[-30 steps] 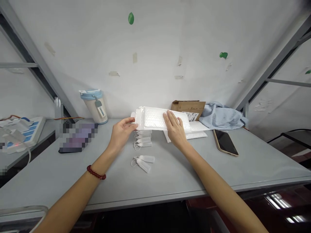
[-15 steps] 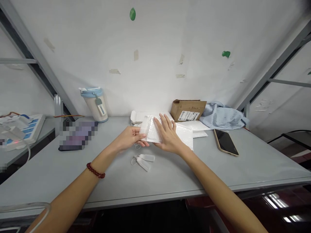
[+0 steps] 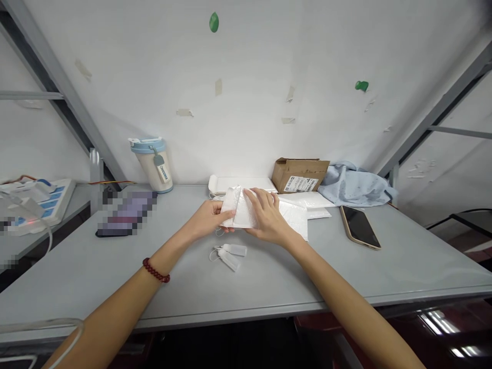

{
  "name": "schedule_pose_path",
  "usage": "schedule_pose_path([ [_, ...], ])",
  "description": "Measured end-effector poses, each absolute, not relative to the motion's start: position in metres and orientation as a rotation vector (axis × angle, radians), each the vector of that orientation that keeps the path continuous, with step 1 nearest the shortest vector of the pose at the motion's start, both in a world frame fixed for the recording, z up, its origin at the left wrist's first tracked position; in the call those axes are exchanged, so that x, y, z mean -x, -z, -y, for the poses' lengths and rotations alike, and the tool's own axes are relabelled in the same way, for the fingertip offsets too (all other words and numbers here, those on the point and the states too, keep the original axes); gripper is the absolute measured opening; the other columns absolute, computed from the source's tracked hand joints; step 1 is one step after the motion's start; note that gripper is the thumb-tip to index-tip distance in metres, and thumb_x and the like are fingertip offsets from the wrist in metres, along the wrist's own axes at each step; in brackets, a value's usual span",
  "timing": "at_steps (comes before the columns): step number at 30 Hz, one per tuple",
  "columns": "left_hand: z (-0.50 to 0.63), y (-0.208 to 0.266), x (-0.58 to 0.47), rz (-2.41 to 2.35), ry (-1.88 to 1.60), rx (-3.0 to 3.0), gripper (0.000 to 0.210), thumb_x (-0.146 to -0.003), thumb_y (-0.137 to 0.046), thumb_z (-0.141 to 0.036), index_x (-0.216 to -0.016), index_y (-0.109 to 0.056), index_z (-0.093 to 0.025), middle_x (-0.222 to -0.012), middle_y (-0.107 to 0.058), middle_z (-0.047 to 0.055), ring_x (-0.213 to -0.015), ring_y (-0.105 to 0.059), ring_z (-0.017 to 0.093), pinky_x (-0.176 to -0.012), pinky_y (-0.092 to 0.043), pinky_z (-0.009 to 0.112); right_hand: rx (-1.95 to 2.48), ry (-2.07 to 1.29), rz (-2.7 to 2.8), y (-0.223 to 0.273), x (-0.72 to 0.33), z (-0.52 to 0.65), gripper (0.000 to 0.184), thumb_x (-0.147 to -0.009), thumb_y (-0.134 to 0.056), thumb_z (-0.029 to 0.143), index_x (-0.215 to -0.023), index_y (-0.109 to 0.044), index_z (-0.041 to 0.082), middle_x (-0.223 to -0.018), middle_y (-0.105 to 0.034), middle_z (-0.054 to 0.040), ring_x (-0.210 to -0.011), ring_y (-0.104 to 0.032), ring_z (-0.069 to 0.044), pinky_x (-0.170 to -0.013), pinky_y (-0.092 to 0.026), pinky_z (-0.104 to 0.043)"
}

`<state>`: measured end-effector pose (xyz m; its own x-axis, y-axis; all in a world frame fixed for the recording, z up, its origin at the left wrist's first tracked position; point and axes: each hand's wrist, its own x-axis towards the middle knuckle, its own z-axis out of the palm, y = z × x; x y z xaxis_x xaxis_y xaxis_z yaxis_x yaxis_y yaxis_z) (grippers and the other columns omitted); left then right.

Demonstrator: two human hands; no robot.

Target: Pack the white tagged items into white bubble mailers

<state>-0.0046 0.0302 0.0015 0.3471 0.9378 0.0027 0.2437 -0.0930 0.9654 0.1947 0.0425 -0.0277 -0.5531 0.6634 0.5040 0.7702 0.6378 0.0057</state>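
White padded mailer, glossy and rectangular [image 3: 239,211], brought lower and nearer the person, between both hands.
In the head view, the mailer has come down from its raised place against the wall to just above or on the grey tabletop [image 3: 277,287]; contact cannot be told. The left hand [image 3: 209,218] pinches its left end, thumb on top; the right hand [image 3: 269,218] arches over its middle, gripping or merely pressing, I cannot tell. The work now seems centred on that left end. Two small translucent white plastic bottles [image 3: 234,250] lie untouched in front, near the mailer.
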Motion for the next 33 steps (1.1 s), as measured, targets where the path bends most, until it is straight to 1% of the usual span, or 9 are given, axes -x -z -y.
schedule_pose_path([
  [6, -0.029, -0.004, 0.009, -1.072, -0.695, -1.655, 0.033, -0.077, -0.058, -0.048, -0.072, -0.065, -0.016, -0.075, -0.070, 0.007, -0.057, -0.062, 0.016, -0.052, -0.048, 0.027, 1.168, 0.379, 2.344, 0.025, -0.201, -0.047, 0.084, -0.073, -0.058, 0.040, -0.143, -0.018, 0.016, -0.136, -0.033, -0.0183, -0.125, -0.030, -0.033, -0.103, -0.020, -0.053],
  [8, -0.027, -0.006, 0.009, -1.040, -0.600, -1.722, 0.031, -0.077, -0.058, -0.047, -0.074, -0.065, -0.017, -0.078, -0.069, 0.007, -0.057, -0.061, 0.015, -0.050, -0.046, 0.025, 1.175, 0.394, 2.334, 0.025, -0.202, -0.048, 0.083, -0.073, -0.058, 0.040, -0.142, -0.018, 0.016, -0.136, -0.033, -0.0182, -0.125, -0.030, -0.033, -0.102, -0.021, -0.053],
  [11, -0.024, -0.006, 0.008, -0.979, -0.444, -1.841, 0.031, -0.074, -0.063, -0.046, -0.089, -0.066, -0.019, -0.082, -0.068, 0.003, -0.055, -0.056, 0.013, -0.050, -0.042, 0.024, 1.188, 0.393, 2.328, 0.024, -0.203, -0.048, 0.083, -0.073, -0.058, 0.041, -0.142, -0.019, 0.017, -0.137, -0.033, -0.0186, -0.125, -0.030, -0.033, -0.102, -0.021, -0.053],
  [14, -0.022, -0.002, 0.006, -1.001, -0.327, -1.979, 0.047, -0.065, -0.070, -0.045, -0.105, -0.064, -0.021, -0.090, -0.068, 0.003, -0.059, -0.055, 0.013, -0.054, -0.041, 0.024, 1.192, 0.374, 2.329, 0.024, -0.202, -0.047, 0.082, -0.072, -0.059, 0.039, -0.141, -0.021, 0.017, -0.137, -0.032, -0.0192, -0.125, -0.030, -0.034, -0.102, -0.021, -0.053],
  [17, -0.022, 0.005, 0.004, -1.032, -0.248, -2.105, 0.047, -0.061, -0.073, -0.044, -0.102, -0.066, -0.020, -0.092, -0.068, 0.003, -0.070, -0.057, 0.016, -0.058, -0.041, 0.025, 1.180, 0.351, 2.343, 0.025, -0.200, -0.046, 0.081, -0.071, -0.060, 0.038, -0.140, -0.025, 0.016, -0.137, -0.031, -0.0197, -0.125, -0.029, -0.034, -0.102, -0.020, -0.053],
  [22, -0.019, 0.018, 0.001, -1.087, -0.249, -2.255, 0.028, -0.068, -0.064, -0.029, -0.094, -0.066, -0.019, -0.093, -0.066, 0.004, -0.077, -0.057, 0.018, -0.063, -0.042, 0.026, 1.172, 0.337, 2.371, 0.027, -0.199, -0.046, 0.078, -0.070, -0.061, 0.035, -0.139, -0.029, 0.016, -0.135, -0.032, -0.0199, -0.123, -0.030, -0.035, -0.102, -0.021, -0.054],
  [26, -0.016, 0.021, -0.003, -1.096, -0.296, -2.376, 0.023, -0.070, -0.054, -0.019, -0.090, -0.065, -0.018, -0.085, -0.064, 0.003, -0.071, -0.054, 0.017, -0.060, -0.039, 0.026, 1.167, 0.341, 2.334, 0.028, -0.199, -0.047, 0.077, -0.071, -0.062, 0.037, -0.138, -0.030, 0.016, -0.135, -0.033, -0.0191, -0.122, -0.030, -0.033, -0.101, -0.022, -0.052],
  [31, -0.015, 0.019, -0.005, -1.106, -0.324, -2.408, 0.020, -0.071, -0.050, -0.015, -0.086, -0.064, -0.017, -0.075, -0.061, 0.002, -0.061, -0.050, 0.014, -0.054, -0.036, 0.025, 1.169, 0.348, 2.335, 0.030, -0.199, -0.048, 0.075, -0.073, -0.062, 0.042, -0.137, -0.032, 0.017, -0.133, -0.034, -0.0188, -0.120, -0.031, -0.033, -0.100, -0.024, -0.051],
  [33, -0.016, 0.019, -0.004, -1.096, -0.372, -2.409, 0.021, -0.072, -0.047, -0.012, -0.085, -0.063, -0.017, -0.075, -0.061, 0.002, -0.062, -0.051, 0.013, -0.056, -0.038, 0.025, 1.178, 0.355, 2.322, 0.029, -0.200, -0.049, 0.075, -0.073, -0.062, 0.043, -0.137, -0.032, 0.017, -0.133, -0.033, -0.0184, -0.121, -0.031, -0.033, -0.100, -0.024, -0.050],
])
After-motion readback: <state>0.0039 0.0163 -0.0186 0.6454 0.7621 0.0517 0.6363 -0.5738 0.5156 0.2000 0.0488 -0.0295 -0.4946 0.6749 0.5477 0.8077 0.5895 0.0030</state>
